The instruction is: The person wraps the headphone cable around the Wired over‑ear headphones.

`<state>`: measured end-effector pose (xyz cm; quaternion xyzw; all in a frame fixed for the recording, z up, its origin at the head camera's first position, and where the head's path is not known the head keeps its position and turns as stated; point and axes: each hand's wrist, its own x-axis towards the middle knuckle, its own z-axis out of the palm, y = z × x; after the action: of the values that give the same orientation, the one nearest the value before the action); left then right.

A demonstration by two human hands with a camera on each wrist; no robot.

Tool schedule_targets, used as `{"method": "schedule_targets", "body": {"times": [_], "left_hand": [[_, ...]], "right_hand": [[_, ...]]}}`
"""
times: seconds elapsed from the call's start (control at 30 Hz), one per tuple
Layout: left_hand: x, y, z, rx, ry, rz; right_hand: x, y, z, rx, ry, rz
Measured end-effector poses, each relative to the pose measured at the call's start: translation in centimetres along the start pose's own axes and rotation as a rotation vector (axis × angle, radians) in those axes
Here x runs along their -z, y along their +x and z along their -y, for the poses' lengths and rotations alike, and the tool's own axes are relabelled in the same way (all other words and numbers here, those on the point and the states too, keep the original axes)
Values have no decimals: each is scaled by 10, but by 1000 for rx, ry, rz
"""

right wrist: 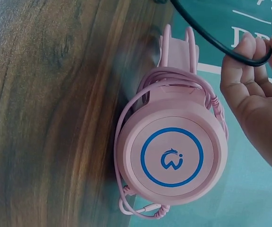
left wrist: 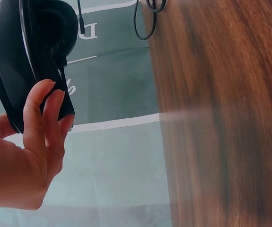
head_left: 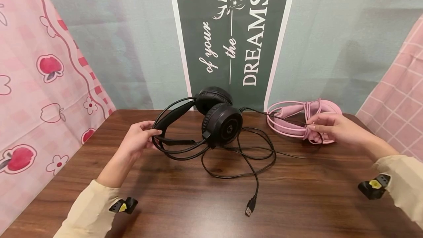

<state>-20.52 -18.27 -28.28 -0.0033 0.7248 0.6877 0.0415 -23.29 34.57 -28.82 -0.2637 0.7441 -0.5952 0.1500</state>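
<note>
A black over-ear headset [head_left: 228,127] is tilted above the brown table, its ear cups toward the middle. My left hand [head_left: 138,139] grips its headband, thumb on one side and fingers on the other; the left wrist view shows the padded band [left wrist: 13,61] in that grasp. On the right, my right hand [head_left: 337,129] pinches the headset's black cable [head_left: 274,116], which runs from an ear cup to the fingertips. In the right wrist view the cable [right wrist: 211,42] loops under the fingers. More cable lies in loose coils on the table, ending in a USB plug [head_left: 250,205].
A pink headset [head_left: 287,120] with its cord wound around it sits at the table's back right, behind my right hand. The wooden table [head_left: 185,201] meets a grey-green cloth backdrop [head_left: 132,47]. Pink patterned curtains [head_left: 39,94] hang at both sides.
</note>
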Motion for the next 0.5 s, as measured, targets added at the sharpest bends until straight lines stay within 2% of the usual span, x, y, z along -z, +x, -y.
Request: {"method": "schedule_targets", "body": {"times": [0.1,0.2,0.33,0.43,0.5], "left_hand": [[0,0,-1,20,-61,12],[0,0,-2,35,-111,20],[1,0,-3,36,-149,29],[4,1,-3,40,-197,36],[6,2,-3,37,-230,30]], "right_hand": [[-1,0,2,-18,-92,17],[-3,1,4,-18,-284,29],[-6,3,2,59,-442,109],[-5,3,0,114,-445,157],[-4,3,-1,146,-461,148]]}}
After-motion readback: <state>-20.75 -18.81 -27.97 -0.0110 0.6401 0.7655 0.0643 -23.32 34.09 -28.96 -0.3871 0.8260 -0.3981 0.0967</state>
